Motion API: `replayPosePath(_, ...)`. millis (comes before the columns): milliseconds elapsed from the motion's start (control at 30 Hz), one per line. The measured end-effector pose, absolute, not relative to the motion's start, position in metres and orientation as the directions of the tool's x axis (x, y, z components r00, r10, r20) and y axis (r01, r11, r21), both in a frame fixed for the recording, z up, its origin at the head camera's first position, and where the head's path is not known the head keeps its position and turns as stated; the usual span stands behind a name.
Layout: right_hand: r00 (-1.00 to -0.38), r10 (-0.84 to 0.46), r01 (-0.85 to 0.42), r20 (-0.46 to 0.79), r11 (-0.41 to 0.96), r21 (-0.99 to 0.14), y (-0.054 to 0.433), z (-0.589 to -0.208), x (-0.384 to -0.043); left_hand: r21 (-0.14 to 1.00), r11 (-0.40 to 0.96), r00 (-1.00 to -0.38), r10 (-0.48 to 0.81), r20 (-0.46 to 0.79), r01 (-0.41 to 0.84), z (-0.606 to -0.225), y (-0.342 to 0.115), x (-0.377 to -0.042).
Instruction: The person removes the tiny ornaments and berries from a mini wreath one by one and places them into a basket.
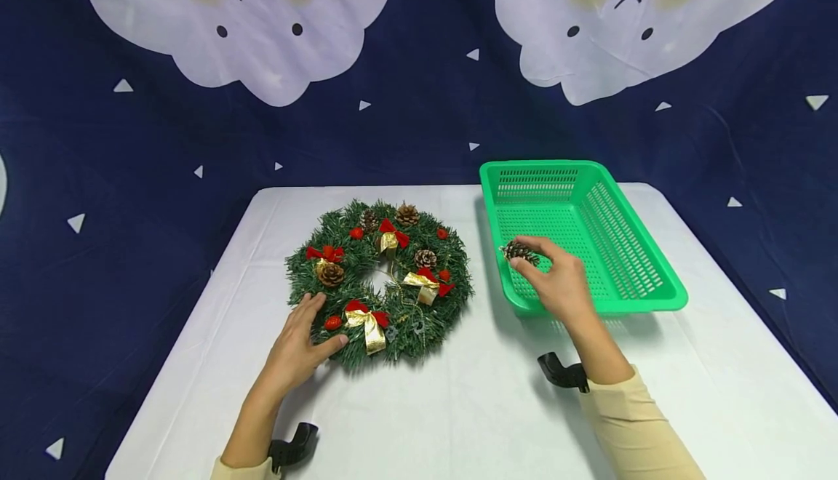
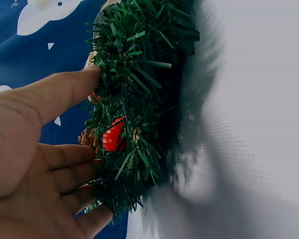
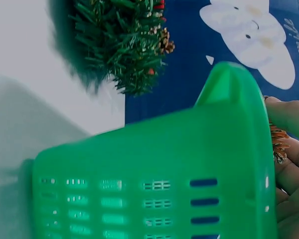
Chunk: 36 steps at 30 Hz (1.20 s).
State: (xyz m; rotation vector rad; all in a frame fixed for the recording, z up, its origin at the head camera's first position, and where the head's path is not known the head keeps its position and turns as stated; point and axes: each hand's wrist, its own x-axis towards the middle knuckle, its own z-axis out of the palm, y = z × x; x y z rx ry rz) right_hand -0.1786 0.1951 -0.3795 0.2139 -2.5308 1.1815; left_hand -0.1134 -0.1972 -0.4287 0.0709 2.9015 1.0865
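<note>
A green wreath [image 1: 452, 313] with gold-and-red bows, red berries and brown pine cones lies on the white table. At its lower left edge, my left hand [image 1: 297, 345] rests with fingers spread and fairly straight, touching the greenery; a red berry [image 2: 113, 134] shows near those fingers in the left wrist view. My right hand [image 1: 559, 280] pinches a loose pine cone [image 1: 521, 252] between thumb and fingers, above the near left rim of the green basket [image 1: 655, 265]. The basket wall hides part of the pine cone and hand in the right wrist view.
The white tablecloth [image 1: 452, 422] covers the table under wreath and basket. Behind it hangs a dark blue cloth [image 1: 419, 153] printed with pale clouds and small triangles. A black wrist mount [image 1: 563, 373] sits on the right forearm, another [image 1: 294, 445] on the left.
</note>
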Motion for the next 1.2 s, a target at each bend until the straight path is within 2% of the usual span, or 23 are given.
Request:
replayPosePath(533, -0.964, 0.082, -0.123, 0.254, 0.708, -0.695, 0.218, -0.378, -0.182, 0.656, 0.754, -0.998, 0.059, -0.022, 0.030, -0.429, -0.197, -0.113)
replayPosePath(733, -0.970, 0.066, -0.108, 0.233, 0.743, -0.660, 0.225, -0.378, -0.185, 0.657, 0.753, -0.998, 0.057, -0.022, 0.028, -0.430, -0.198, -0.113)
replayPosePath(1200, -0.978, 0.073, -0.073, 0.193, 0.751, -0.656, 0.238, -0.379, -0.195, 0.657, 0.753, -0.998, 0.057, -0.026, 0.026, -0.429, -0.197, -0.114)
